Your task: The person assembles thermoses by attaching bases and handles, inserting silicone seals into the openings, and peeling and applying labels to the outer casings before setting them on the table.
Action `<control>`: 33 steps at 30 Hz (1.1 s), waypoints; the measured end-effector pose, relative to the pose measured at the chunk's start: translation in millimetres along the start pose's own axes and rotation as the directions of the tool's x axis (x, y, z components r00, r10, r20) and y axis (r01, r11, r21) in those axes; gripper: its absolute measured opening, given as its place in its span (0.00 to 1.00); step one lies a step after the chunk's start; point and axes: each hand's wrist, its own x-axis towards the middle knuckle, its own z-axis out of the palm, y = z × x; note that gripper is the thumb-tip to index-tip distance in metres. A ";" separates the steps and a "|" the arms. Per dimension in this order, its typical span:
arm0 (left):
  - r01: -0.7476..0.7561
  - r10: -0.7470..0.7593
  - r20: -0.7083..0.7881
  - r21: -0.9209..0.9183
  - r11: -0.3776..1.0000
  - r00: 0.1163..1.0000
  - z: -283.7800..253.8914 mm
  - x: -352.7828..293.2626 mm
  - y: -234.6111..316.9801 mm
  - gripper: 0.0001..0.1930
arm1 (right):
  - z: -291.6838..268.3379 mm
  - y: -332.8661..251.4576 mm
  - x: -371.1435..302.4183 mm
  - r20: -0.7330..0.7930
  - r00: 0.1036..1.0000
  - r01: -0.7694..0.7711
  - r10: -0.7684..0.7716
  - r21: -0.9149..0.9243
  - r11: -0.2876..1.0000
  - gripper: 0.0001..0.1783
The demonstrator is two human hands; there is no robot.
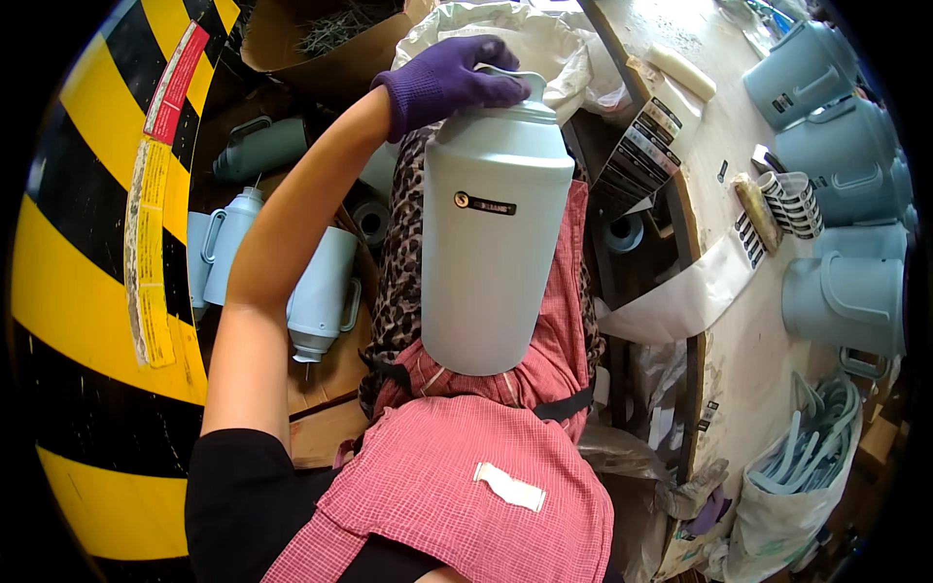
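A pale blue-green vacuum jug body (494,262) stands across my lap on the red checked apron, its narrow neck pointing away from me. A small dark label sits on its upper side, and no handle shows on the side facing me. My left hand (457,83), in a purple knit glove, is wrapped round the neck and shoulder at the far end, fingers bent over the rim. Part of the neck is hidden under the glove. My right hand is not in the picture.
Several blue jugs with handles (326,291) lie in a carton at left, beside a striped yellow-black panel (78,204). On the right, a worktable (739,389) bears sticker sheets (646,146), blue jug shells (841,301) and a sack of handles (792,496). A white sack (564,49) stands ahead.
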 end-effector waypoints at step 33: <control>-0.373 0.378 -0.273 0.073 0.925 0.885 -35.8 -104.6 -121.3 0.20 | -84.5 -128.5 -242.2 -0.193 0.776 0.629 -0.601 0.163 0.760 0.29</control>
